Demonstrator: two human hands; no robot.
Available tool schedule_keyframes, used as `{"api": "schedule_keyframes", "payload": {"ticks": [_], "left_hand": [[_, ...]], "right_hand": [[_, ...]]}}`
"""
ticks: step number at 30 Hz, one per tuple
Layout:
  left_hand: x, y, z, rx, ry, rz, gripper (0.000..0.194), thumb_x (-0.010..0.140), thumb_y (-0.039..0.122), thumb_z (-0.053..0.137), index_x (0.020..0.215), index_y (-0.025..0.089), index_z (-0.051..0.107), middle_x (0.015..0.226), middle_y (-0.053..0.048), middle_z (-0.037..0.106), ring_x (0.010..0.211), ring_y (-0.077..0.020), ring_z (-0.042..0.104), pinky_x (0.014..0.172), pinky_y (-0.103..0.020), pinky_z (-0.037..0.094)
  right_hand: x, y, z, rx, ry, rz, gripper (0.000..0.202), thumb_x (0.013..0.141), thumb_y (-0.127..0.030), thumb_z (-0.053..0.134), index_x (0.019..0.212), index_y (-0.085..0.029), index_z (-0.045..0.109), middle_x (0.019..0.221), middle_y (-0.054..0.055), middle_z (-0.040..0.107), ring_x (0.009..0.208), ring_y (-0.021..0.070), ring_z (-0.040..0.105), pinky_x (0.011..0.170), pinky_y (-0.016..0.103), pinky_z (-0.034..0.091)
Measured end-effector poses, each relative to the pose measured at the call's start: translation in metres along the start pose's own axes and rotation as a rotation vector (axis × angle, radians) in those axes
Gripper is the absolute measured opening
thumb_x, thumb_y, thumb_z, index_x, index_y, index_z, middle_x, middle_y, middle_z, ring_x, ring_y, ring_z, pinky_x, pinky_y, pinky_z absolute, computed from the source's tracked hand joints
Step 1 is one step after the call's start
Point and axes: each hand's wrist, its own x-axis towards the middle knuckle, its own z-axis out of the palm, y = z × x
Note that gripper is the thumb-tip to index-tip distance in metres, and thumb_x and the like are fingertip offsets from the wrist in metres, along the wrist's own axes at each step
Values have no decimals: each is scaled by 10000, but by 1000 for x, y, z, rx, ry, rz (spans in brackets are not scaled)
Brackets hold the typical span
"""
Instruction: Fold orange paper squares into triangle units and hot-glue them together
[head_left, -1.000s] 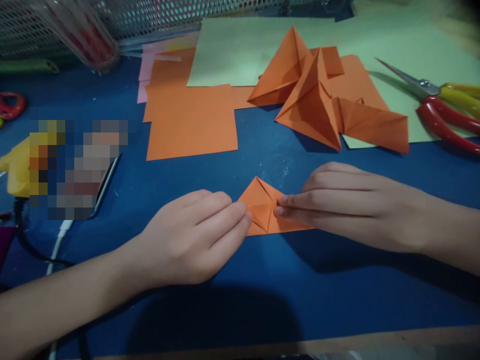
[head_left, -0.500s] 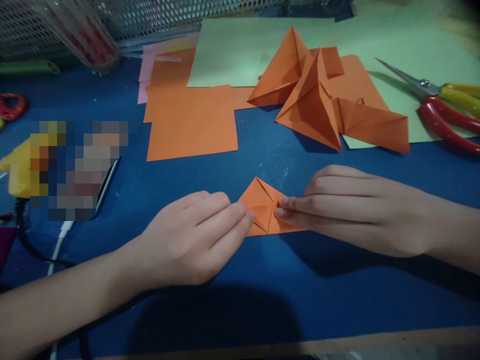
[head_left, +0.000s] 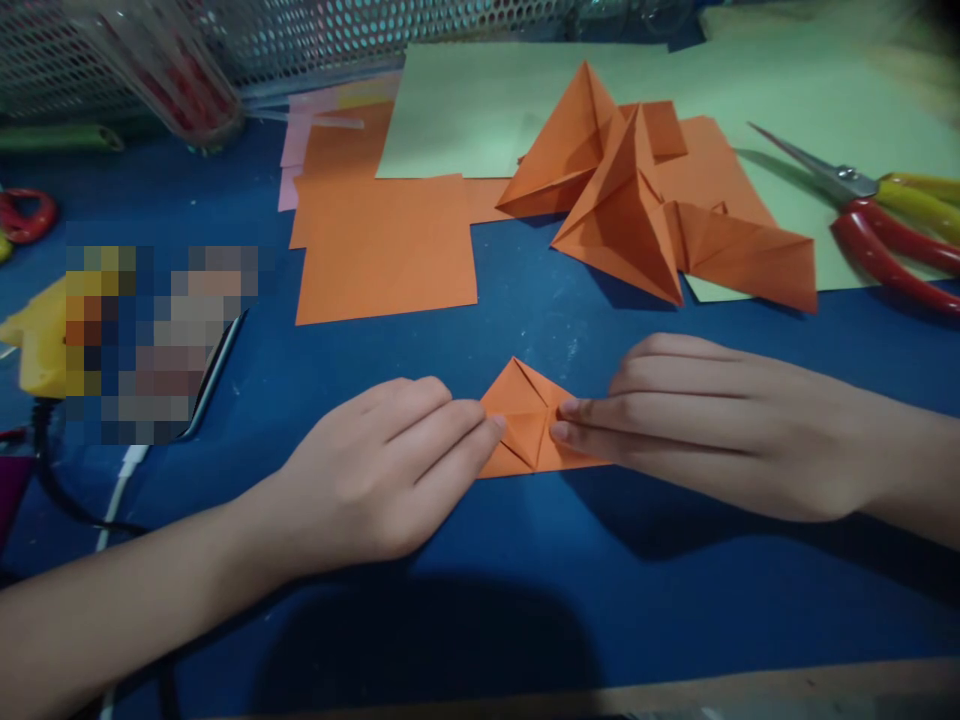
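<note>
A small folded orange paper [head_left: 523,435] lies on the blue tabletop, its peak pointing away from me and creases crossing its face. My left hand [head_left: 394,465] is closed at its left side, the fingertips pressed on the edge. From the right, my right hand [head_left: 720,430] has its fingers together, with two tips on the folds; its palm hides the paper's right corner. Behind them stand folded orange paper pieces [head_left: 619,225] with pointed tops. Flat orange paper sheets [head_left: 386,255] lie to their left.
Scissors [head_left: 851,185] with red and yellow handles rest at the right on light green paper [head_left: 457,110]. On the left are a phone with a white cable [head_left: 124,485] and a yellow object [head_left: 41,345]. A clear container [head_left: 165,80] stands by a mesh basket [head_left: 322,35].
My left fingertips have shifted slightly left on the folded paper, uncovering a bit more of its lower left edge. My right hand stays nearly in place. The whole view has moved slightly.
</note>
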Motion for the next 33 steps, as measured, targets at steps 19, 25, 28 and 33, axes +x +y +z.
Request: {"api": "schedule_keyframes", "payload": {"ticks": [19, 25, 28, 33], "left_hand": [[6, -2, -9, -46, -77, 63, 303, 1096, 37, 464, 1057, 96, 759, 1004, -92, 817, 948, -200, 754, 843, -316, 612], [7, -1, -4, -106, -79, 79, 409, 1118, 35, 348, 1091, 68, 755, 1096, -109, 836, 1021, -218, 788, 908, -322, 621], [8, 0, -3, -99, -70, 80, 385, 1116, 48, 370, 1100, 80, 754, 1103, -104, 840, 1003, -228, 795, 899, -339, 631], [7, 1, -7, -88, -86, 91, 419, 1119, 45, 360, 1075, 96, 775, 1087, -90, 844, 1010, -216, 789, 900, -325, 619]], "right_hand": [[-9, 3, 11, 28, 52, 64, 287, 1163, -130, 307, 1234, -165, 583, 1042, 48, 699, 964, 137, 575, 878, 349, 443], [-11, 3, 10, 8, 50, 63, 308, 1163, -129, 296, 1240, -160, 592, 1051, 48, 702, 974, 141, 564, 897, 361, 442], [-10, 3, 11, -16, 51, 46, 300, 1152, -113, 314, 1248, -142, 597, 1026, 49, 708, 935, 148, 555, 908, 372, 446], [-10, 3, 10, -43, 65, 55, 339, 1157, -114, 272, 1246, -157, 595, 1041, 40, 739, 889, 153, 516, 914, 379, 443]]}}
